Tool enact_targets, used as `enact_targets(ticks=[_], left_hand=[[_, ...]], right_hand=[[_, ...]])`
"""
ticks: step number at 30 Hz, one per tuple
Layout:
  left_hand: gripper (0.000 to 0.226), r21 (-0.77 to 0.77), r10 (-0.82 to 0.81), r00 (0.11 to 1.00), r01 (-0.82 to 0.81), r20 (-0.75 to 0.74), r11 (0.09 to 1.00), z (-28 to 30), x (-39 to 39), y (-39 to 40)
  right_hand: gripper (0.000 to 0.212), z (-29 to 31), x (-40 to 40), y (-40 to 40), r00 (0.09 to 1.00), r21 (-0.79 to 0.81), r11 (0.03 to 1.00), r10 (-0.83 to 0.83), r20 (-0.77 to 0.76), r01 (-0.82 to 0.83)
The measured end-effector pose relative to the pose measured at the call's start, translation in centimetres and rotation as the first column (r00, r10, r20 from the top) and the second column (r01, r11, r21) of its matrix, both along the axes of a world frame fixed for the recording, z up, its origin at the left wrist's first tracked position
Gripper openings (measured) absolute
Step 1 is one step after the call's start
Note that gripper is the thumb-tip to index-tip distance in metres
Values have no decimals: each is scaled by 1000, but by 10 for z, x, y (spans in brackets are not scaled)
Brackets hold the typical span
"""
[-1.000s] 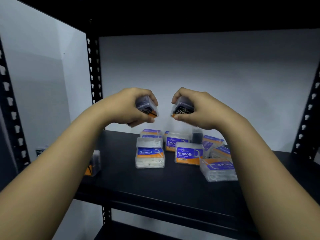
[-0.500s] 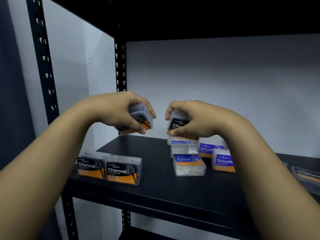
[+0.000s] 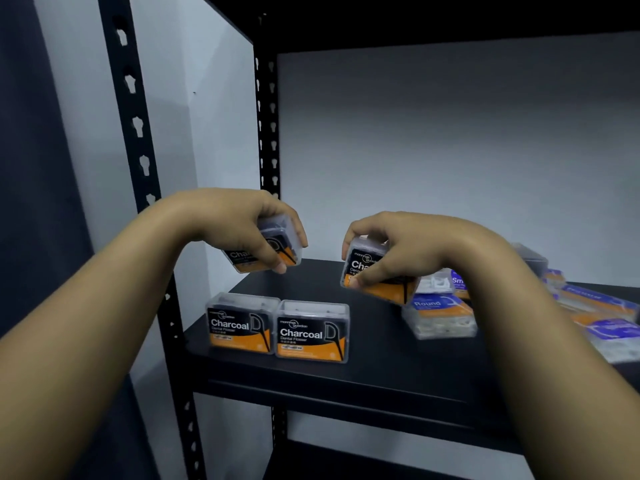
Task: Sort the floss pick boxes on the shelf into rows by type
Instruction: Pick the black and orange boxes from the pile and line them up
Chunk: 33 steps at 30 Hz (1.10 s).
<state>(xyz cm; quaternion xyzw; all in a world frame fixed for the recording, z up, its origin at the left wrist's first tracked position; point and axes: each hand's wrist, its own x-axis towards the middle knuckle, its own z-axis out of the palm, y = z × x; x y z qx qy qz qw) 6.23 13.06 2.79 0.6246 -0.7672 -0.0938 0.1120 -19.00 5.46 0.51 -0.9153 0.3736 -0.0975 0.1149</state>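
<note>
Dim, cool light, right edge blurred, perhaps motion

A single head-worn wide-angle view looks forward and slightly down, close to the black metal shelf board (image 3: 374, 372), from its left end; the perforated black front upright (image 3: 138, 140) stands near at left.

At mid-frame, the left hand (image 3: 239, 226) grips 1 Charcoal box (image 3: 268, 249) and the right hand (image 3: 401, 247) grips another (image 3: 372, 275), both held above the black shelf (image 3: 346, 379). Below them, 2 Charcoal boxes (image 3: 277, 329) stand touching side by side. A Round box (image 3: 438, 315) and blurred blue-labelled boxes (image 3: 602, 313) lie at the right of the frame.
</note>
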Motion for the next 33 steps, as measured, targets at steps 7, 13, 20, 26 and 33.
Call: enact_targets(ticks=[7, 13, 20, 26, 33], left_hand=[[36, 5, 87, 988, -88, 130, 996, -4, 5, -9], [39, -66, 182, 946, -170, 270, 983, -13, 6, -11], [29, 5, 152, 937, -162, 315, 987, -23, 0, -14], [30, 85, 142, 931, -180, 335, 980, -30, -7, -22], [51, 259, 154, 908, -268, 390, 928, -40, -10, -39]], right_hand=[[45, -5, 8, -4, 997, 101, 993, -51, -62, 57], [47, -8, 9, -2, 985, 97, 992, -63, -159, 79], [41, -18, 12, -1, 967, 139, 988, -37, -251, 74], [35, -31, 16, 1, 953, 174, 984, 26, -302, 29], [34, -33, 10, 2, 960, 236, 971, 37, -279, 31]])
